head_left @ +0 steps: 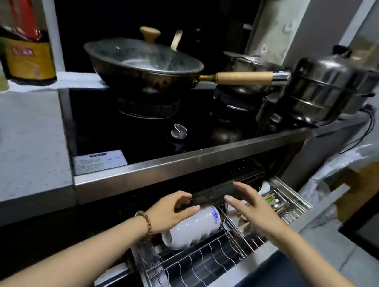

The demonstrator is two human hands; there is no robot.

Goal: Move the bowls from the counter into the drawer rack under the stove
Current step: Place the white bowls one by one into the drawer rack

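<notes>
A row of nested white bowls (192, 229), the front one with a blue pattern, lies on its side in the wire drawer rack (193, 271) pulled out under the stove. My left hand (171, 212), with a bead bracelet on the wrist, rests over the top of the bowls with fingers curved, touching them. To the right of the bowls my right hand (253, 208) hovers over the rack with fingers spread, holding nothing.
A lidded wok (143, 65) with a wooden handle and a steel steamer pot (321, 88) stand on the stove above. The stove knob (179, 131) sits near the front edge. A utensil compartment (279, 203) fills the rack's far right. Bottles (27, 49) stand at the left.
</notes>
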